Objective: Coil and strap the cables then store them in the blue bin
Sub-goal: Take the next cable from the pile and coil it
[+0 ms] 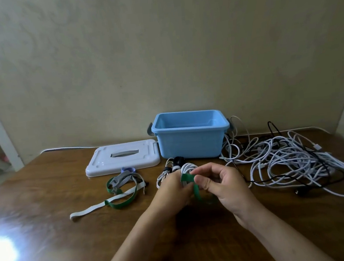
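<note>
On a brown wooden table [61, 233], loose straps [120, 189] lie left. At center, the left hand [172, 189] grips a white coiled cable [188, 168] while the right hand [219, 182] pinches a green strap [186, 177] around it. Behind sits the open blue bin [191, 143]; tangled cables [290, 159] sprawl far right.

Two bare forearms, hands [195, 187] bare; no sleeves visible in frame
</note>
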Available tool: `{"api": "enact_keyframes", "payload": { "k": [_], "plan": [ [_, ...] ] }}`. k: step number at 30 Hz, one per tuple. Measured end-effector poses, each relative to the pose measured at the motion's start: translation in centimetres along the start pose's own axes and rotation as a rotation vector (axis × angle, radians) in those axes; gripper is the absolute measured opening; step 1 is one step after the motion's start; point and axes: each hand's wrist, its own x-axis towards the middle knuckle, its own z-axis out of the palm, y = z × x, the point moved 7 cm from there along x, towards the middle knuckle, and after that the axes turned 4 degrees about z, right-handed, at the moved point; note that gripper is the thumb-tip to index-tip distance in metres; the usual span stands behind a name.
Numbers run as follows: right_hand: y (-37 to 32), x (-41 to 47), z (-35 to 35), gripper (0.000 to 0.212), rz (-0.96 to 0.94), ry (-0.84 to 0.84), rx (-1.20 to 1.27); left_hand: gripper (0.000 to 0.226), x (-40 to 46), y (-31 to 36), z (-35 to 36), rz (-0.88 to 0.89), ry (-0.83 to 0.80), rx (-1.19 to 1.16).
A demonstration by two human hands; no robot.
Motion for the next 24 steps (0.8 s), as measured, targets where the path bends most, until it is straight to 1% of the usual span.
{"api": "enact_keyframes", "payload": {
  "k": [3, 5, 7, 9, 11, 13, 15, 18, 21, 22, 24],
  "plan": [
    [0.4, 0.1, -0.2, 0.008, 0.007, 0.076, -0.014, 0.013, -0.1, 1.0, 0.2, 0.073, -0.036, 0.000],
    [0.6, 0.2, -0.4, 0.007, 0.026, 0.093, -0.001, 0.016, -0.3, 1.2, 0.6, 0.096, -0.113, -0.055],
    [0.8, 0.3, -0.6, 0.008, 0.037, 0.099, 0.029, 0.024, -0.7, 1.6, 0.8, 0.130, -0.179, -0.084],
    [0.8, 0.3, -0.8, 0.011, 0.046, 0.101, 0.056, 0.026, -1.2, 2.1, 1.1, 0.142, -0.236, -0.159],
    [0.9, 0.4, -1.0, 0.014, 0.067, 0.098, 0.073, 0.024, -1.7, 2.9, 1.3, 0.120, -0.265, -0.299],
    [0.9, 0.3, -1.0, 0.017, 0.072, 0.093, 0.089, 0.022, -1.9, 2.9, 1.4, 0.045, -0.274, -0.493],
    [0.8, 0.3, -0.9, 0.016, 0.076, 0.094, 0.107, 0.019, -2.1, 2.8, 1.2, -0.048, -0.279, -0.576],
    [1.0, 0.3, -1.0, 0.014, 0.108, 0.080, 0.146, 0.012, -3.0, 2.5, 0.8, -0.127, -0.321, -0.503],
    [0.9, 0.2, -1.0, 0.012, 0.115, 0.068, 0.168, 0.015, -2.7, 2.1, 0.6, -0.089, -0.286, -0.238],
    [0.9, 0.1, -1.0, 0.011, 0.111, 0.076, 0.165, 0.015, -2.5, 1.8, 0.6, -0.082, -0.271, -0.181],
    [0.9, 0.1, -1.0, 0.010, 0.108, 0.099, 0.159, 0.014, -2.5, 2.2, 0.7, -0.071, -0.246, -0.185]
  ]
}}
